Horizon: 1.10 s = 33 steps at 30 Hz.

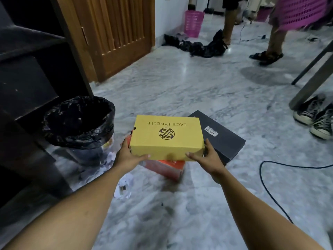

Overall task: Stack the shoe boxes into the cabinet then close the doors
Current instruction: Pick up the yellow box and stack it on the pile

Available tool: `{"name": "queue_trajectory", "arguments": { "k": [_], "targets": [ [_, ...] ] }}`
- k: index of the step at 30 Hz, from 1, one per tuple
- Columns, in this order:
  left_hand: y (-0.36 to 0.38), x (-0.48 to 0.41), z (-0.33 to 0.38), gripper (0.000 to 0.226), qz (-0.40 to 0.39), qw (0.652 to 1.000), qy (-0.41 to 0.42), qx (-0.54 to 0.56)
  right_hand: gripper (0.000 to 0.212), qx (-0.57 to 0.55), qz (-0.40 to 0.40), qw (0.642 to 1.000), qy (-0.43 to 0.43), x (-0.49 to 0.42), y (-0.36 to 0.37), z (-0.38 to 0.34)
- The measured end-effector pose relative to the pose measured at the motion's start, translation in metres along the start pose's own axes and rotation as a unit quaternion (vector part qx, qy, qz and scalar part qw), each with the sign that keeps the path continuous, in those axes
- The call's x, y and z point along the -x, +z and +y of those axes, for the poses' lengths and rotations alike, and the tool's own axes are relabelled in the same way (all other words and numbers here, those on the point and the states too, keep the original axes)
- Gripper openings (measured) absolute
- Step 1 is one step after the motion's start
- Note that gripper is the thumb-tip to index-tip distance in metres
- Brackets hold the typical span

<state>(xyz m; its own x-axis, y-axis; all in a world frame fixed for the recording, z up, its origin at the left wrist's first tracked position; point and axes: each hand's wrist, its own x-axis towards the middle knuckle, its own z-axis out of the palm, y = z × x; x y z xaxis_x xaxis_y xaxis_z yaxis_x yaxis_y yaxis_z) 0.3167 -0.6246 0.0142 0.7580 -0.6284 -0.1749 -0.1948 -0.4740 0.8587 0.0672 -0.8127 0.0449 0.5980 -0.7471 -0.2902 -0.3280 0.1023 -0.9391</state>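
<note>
A yellow shoe box [166,137] marked "LACE LYNELLE" is held between both my hands above the floor. My left hand [128,154] grips its near left corner, thumb on the front face. My right hand [205,156] grips the near right corner. Under it an orange-red shoe box [167,167] lies on the floor, mostly hidden. A black shoe box [223,139] with a white label lies just behind and to the right. The dark wooden cabinet [27,73] stands open at the left, its shelves in shadow. A brown wooden door [115,33] is behind it.
A bin with a black liner [79,123] stands beside the cabinet, crumpled paper [124,186] at its foot. A black cable [270,192] runs across the floor at right. Sneakers [317,121], a chair leg [310,87], a person's legs [270,46], dark clothes [203,46] and pink baskets [193,23] lie further off.
</note>
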Motion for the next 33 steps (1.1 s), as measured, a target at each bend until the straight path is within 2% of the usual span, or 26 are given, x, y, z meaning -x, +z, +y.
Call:
{"name": "queue_trajectory", "arguments": {
  "k": [2,5,7,9,11,17,20,24,28,33],
  "targets": [
    [0.002,0.001,-0.003,0.121,0.006,1.0,0.01,0.012,0.12,0.0,0.007,1.0,-0.013,-0.004,0.001,0.005],
    [-0.001,0.006,-0.006,0.127,0.013,0.999,0.028,0.035,0.097,0.031,0.035,0.998,-0.046,-0.003,0.004,0.011],
    [-0.005,0.013,-0.008,0.129,0.006,0.999,0.041,0.022,0.114,0.062,0.051,0.996,-0.046,-0.003,0.005,0.019],
    [-0.008,0.02,-0.012,0.142,-0.01,0.999,0.046,0.004,0.135,0.079,0.053,0.995,-0.037,-0.005,0.004,0.031],
    [-0.009,0.026,-0.017,0.151,-0.029,0.999,0.045,-0.004,0.138,0.095,0.048,0.994,-0.032,-0.003,0.005,0.038],
    [-0.008,0.03,-0.024,0.152,-0.026,0.999,0.021,-0.017,0.129,0.104,0.042,0.992,-0.059,0.002,0.008,0.039],
    [-0.004,0.032,-0.022,0.141,-0.022,0.999,0.027,0.009,0.115,0.047,0.012,0.994,-0.094,0.013,0.01,0.028],
    [-0.006,0.046,-0.019,0.128,-0.015,0.999,0.043,0.012,0.112,0.009,-0.002,0.996,-0.09,0.033,0.007,0.027],
    [-0.014,0.081,-0.014,0.135,-0.039,0.998,0.027,0.036,0.1,-0.007,-0.007,0.997,-0.076,0.068,0.002,0.023],
    [-0.032,0.151,-0.015,0.145,-0.045,0.996,0.01,0.073,0.111,0.005,-0.022,0.998,-0.061,0.138,0.007,0.017]
  ]
}}
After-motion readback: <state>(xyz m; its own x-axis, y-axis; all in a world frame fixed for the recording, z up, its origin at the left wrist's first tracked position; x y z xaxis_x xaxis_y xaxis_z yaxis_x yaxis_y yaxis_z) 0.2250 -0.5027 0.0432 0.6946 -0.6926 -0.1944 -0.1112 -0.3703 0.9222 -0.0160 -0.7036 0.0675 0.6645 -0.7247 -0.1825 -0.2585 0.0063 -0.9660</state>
